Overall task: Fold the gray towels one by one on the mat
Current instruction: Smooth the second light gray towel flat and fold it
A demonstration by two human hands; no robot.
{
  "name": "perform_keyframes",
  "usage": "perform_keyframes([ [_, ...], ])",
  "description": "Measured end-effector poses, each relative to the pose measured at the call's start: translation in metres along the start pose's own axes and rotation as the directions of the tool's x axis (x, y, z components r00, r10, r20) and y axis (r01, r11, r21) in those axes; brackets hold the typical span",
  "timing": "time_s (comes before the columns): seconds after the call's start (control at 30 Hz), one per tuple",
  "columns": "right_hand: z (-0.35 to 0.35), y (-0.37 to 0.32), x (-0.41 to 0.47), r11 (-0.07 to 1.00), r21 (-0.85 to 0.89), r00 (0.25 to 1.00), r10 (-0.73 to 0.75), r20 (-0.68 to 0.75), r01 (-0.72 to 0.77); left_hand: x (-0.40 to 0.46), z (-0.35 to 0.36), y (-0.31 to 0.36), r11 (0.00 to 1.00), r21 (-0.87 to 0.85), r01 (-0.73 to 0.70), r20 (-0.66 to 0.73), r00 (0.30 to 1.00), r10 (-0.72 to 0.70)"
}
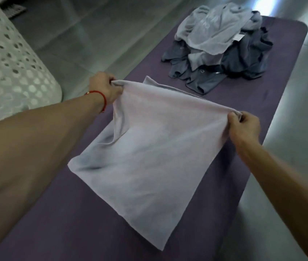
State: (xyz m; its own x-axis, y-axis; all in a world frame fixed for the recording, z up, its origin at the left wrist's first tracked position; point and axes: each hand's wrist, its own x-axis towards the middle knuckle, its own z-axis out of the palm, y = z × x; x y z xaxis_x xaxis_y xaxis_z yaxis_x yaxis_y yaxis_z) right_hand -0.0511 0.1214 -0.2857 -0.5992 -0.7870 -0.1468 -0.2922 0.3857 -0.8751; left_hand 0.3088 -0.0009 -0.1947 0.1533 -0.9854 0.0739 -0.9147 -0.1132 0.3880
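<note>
A: Item one?

B: Light gray towel, lying along the middle of the purple mat. Its near part is resting flat; its far edge is being lifted off the mat.

A: Hands?

B: Left hand is pinching the far-left corner, fingers curled round a bunched bit of cloth. Right hand is pinching the far-right corner the same way. The lifted edge is stretching taut between them.

A: Step in hand?

B: Judging by the raised edge, a half-fold toward the near end. To do it well: keeping both corners level and the edge tight, bringing them down onto the two near corners together, then flattening the slack that is gathering by the left edge.

A: Item two?

B: Pile of unfolded towels, light gray ones lying over dark gray ones, sitting at the mat's far end, well apart from both hands.

A: Other entries?

B: Red string bracelet on the left wrist. Spotted white fabric showing beyond the mat's left edge, on the gray floor.
</note>
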Motion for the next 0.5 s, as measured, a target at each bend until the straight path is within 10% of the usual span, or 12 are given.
perform_keyframes([
  [0.27, 0.041, 0.032, 0.057, 0.921, -0.387, 0.994, -0.085, -0.065, 0.054, 0.069, 0.083, 0.035, 0.959, -0.167, 0.227, -0.06, 0.969, -0.24],
  [0.5, 0.071, 0.047, 0.057, 0.808, -0.587, 0.946, -0.226, -0.231, 0.05, 0.116, 0.147, 0.021, 0.961, -0.203, 0.187, 0.062, 0.982, -0.178],
])
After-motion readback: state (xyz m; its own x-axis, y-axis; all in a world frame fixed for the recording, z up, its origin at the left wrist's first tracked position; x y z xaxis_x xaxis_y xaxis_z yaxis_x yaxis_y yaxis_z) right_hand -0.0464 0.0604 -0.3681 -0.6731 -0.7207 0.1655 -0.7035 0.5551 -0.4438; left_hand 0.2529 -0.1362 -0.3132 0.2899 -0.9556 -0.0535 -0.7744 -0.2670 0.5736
